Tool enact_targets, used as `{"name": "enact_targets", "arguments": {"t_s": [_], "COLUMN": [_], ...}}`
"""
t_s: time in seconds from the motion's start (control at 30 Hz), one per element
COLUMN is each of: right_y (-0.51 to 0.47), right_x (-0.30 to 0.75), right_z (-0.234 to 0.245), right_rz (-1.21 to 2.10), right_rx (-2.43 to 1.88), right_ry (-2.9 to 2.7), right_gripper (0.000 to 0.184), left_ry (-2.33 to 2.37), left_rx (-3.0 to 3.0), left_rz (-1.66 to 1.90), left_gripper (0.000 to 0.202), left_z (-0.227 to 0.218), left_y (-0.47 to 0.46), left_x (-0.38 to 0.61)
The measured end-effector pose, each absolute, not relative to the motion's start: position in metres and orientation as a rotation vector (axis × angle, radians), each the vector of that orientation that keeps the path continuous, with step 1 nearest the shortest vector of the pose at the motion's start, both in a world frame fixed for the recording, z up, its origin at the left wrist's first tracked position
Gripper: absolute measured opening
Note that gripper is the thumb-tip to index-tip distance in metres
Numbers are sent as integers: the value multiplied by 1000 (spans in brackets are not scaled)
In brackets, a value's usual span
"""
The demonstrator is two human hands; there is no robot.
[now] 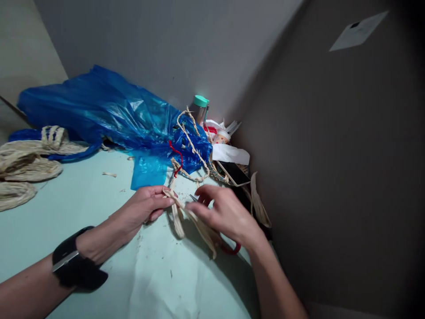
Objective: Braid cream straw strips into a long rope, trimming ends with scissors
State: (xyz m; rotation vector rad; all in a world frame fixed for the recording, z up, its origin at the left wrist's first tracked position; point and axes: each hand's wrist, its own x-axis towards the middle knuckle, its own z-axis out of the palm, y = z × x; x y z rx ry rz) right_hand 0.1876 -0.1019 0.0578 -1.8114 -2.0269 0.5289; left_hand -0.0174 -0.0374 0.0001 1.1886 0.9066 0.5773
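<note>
A braided cord of pale dried plant fibre (191, 141) loops over the blue plastic, and its loose flat strips (178, 223) hang toward me. My left hand (149, 204) is closed, pinching the strips near the end of the braid between thumb and fingers. Just to the right, my right hand (222, 212) has its thumb and forefinger apart beside a long strip (202, 230). Red-handled scissors (234, 250) show partly below the right hand, with a blade tip near its fingers; whether the hand touches them is hidden. A red string (179, 155) lies by the braid.
A large blue plastic bag (109, 106) spreads along the back wall. Bundles of dried fibre (26, 164) lie at the left. A bottle with a teal lid (201, 104), a paper cup (222, 137) and white paper (230, 154) crowd the corner by the right wall. Small scraps dot the pale green tabletop (159, 274).
</note>
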Motion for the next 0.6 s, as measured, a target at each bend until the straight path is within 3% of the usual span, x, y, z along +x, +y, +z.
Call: {"name": "enact_targets", "arguments": {"t_s": [0.13,0.37,0.6], "right_y": [-104,-94,-87], "right_x": [171,182,165], "right_z": [49,39,17], "right_rz": [820,1256,1114], "right_rx": [-1743,-1382,-1448], "right_ry": [-2099,-1530,-1498], "right_gripper": [17,23,18], "left_ry": [915,892,836], "left_rx": [1180,1182,1162], "left_rz": [589,606,613], "left_gripper": [17,17,18], "left_z": [1,1,4], "left_y": [-38,-39,-44], "left_x": [-16,-15,-11]}}
